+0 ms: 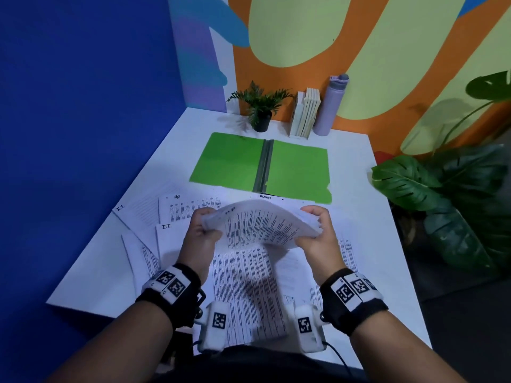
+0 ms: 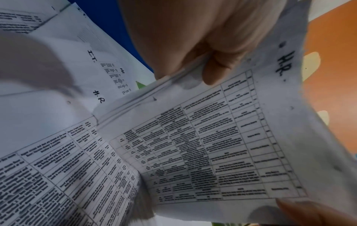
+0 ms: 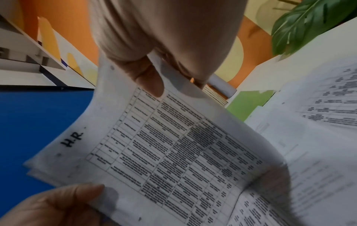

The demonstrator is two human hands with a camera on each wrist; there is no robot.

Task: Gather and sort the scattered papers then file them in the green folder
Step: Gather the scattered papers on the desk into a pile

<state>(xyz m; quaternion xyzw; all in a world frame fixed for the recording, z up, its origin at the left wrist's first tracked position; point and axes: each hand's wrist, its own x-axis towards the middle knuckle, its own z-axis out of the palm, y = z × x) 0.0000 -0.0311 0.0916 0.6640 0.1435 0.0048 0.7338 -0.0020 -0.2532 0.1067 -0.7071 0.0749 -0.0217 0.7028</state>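
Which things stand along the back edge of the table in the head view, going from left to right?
potted plant → row of upright books → lilac water bottle. The open green folder lies in front of them, not in the row.

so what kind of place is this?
Probably an office or study desk nook: a white desk against a painted wall, printed papers marked H.R. and I.T., an open green folder, plus upright books and a water bottle.
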